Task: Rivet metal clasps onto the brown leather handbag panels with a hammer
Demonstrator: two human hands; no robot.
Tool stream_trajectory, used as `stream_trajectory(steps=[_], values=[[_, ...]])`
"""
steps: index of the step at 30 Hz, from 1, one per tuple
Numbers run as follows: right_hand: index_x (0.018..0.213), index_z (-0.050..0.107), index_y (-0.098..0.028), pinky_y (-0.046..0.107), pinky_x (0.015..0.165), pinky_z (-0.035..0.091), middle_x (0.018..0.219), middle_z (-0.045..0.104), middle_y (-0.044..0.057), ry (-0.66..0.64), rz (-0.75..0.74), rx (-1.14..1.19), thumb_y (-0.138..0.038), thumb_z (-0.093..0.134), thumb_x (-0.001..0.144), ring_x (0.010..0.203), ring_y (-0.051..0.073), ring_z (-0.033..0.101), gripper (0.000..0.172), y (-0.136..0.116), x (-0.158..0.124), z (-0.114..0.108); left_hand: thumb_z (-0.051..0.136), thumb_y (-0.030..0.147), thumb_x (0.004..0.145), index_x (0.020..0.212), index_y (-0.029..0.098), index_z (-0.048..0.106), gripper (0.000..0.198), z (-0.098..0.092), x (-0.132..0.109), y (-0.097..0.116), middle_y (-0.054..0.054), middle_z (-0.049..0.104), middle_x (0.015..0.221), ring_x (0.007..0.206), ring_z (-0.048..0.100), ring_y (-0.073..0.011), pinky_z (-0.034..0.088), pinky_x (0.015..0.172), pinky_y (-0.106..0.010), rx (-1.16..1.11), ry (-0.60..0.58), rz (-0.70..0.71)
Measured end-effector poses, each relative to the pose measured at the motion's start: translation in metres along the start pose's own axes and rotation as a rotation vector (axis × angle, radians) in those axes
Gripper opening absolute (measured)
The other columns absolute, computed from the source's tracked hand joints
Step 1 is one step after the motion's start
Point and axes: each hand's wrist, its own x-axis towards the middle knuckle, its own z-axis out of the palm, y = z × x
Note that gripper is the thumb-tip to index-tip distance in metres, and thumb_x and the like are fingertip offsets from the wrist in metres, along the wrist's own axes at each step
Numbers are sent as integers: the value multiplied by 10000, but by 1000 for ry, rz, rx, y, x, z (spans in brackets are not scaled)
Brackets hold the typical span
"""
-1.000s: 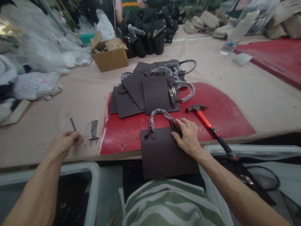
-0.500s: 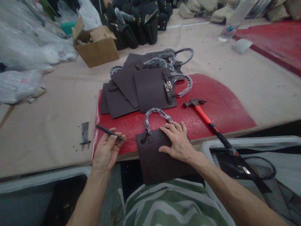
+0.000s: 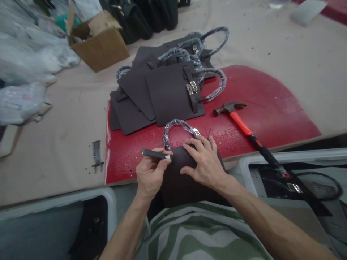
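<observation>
My left hand (image 3: 151, 171) pinches a short dark rod-like tool (image 3: 154, 154), its right end over the upper left corner of a dark brown panel (image 3: 181, 180). The panel lies at the front edge of a red board (image 3: 121, 155) and hangs over toward my lap. A plastic-wrapped handle (image 3: 176, 124) arches from its top, with a metal clasp (image 3: 196, 132) beside it. Flat on the panel's upper right part rests my right hand (image 3: 203, 164), fingers spread, gripping nothing.
A claw hammer (image 3: 244, 126) lies right of my right hand. Behind are stacked brown panels with wrapped handles (image 3: 173, 90) and a cardboard box (image 3: 100, 47). Small metal tools (image 3: 97, 155) lie at left. White-rimmed bins (image 3: 111, 202) flank my lap.
My left hand has moved right, bringing the dark tool from beside the panel to its upper left corner. My right hand stays on the panel. The view has shifted closer.
</observation>
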Motion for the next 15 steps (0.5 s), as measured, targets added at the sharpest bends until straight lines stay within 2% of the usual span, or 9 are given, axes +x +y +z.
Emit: stream_trajectory(steps=[5, 8, 15], values=[[1353, 596, -200, 646, 1193, 163, 1389, 568, 128, -6, -6, 15, -581, 817, 717, 1353, 391, 401, 773, 1, 1, 0, 739, 241, 880, 1027, 193, 703, 159, 9, -5, -6, -65, 775, 1015, 946, 751, -202, 629, 913, -355, 169, -89, 189], [1352, 593, -204, 645, 1190, 164, 1400, 560, 130, -3, -10, 18, -590, 795, 738, 1361, 392, 393, 753, 2, 0, 1, 740, 216, 881, 1027, 196, 686, 156, 13, -8, -12, -54, 779, 1018, 945, 757, -198, 633, 904, -353, 219, -109, 299], [1346, 594, -200, 642, 1192, 161, 1403, 569, 129, 9, -10, 31, -569, 816, 723, 1373, 393, 385, 758, 3, -1, 3, 722, 184, 892, 1041, 184, 656, 163, 20, -12, -19, -59, 775, 1035, 959, 757, -198, 631, 910, -370, 233, -58, 334]])
